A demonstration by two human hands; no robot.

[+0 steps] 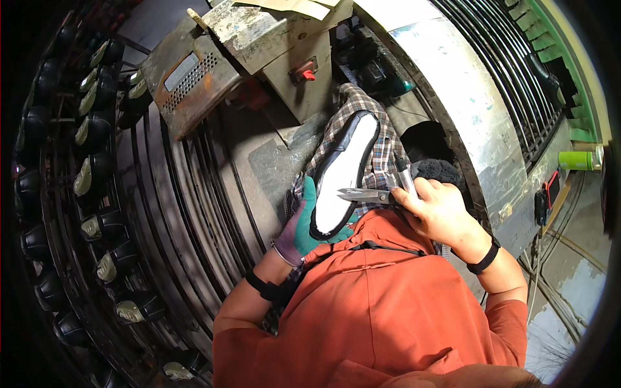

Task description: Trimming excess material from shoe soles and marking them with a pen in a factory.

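A black shoe point(346, 165) lies sole up across my lap, its white bottom facing me and a dark edge running round it. My left hand point(303, 229), in a green and purple glove, grips the near end, with the thumb along the side and fingers beneath. Bare, my right hand point(443, 213) is closed on scissors point(369, 195); their blades point left over the white bottom, slightly parted. Whether the blades touch it I cannot tell. From the same hand a silver cylindrical piece point(406, 176) sticks up. Plaid cloth point(381, 145) lies under the shoe.
Racks of black shoes point(97, 129) stand at the left beside dark rails point(174, 174). Ahead is a worn metal machine with a red switch point(305, 72). A metal bench point(446, 71) with black rollers point(498, 77) runs along the right, near a green container point(576, 160).
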